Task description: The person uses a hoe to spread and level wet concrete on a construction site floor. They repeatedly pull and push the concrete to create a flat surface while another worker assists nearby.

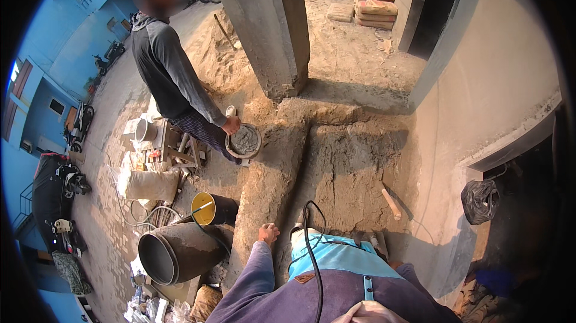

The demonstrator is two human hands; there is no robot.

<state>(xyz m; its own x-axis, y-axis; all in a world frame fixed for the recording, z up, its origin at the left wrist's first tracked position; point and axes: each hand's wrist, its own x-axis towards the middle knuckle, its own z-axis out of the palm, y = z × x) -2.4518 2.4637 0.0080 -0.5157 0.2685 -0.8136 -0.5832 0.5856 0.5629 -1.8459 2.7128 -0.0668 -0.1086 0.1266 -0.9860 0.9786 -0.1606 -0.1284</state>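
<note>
My left hand [268, 233] rests on the edge of the low, rough mortar-covered wall [255, 203], its fingers curled in with nothing visible in them. Only a sliver of my right hand [395, 265] shows beside my body; its fingers are hidden. Ahead of me lies a sunken strip of rough grey-brown ground [342, 173]. A tool with a wooden handle [391, 204] lies there near the right wall, its dark end hard to make out. Across the low wall, a co-worker [174, 65] grips the rim of a bucket of wet grey mortar [245, 141].
A concrete column [264, 23] stands ahead. On the left are a yellow-lined bucket [219, 209], a large tipped drum [180, 254] and a white sack [153, 185]. Stacked cement bags [376, 5] sit far off. A black plastic bag [480, 200] hangs at the right. A black cable [308, 245] crosses my front.
</note>
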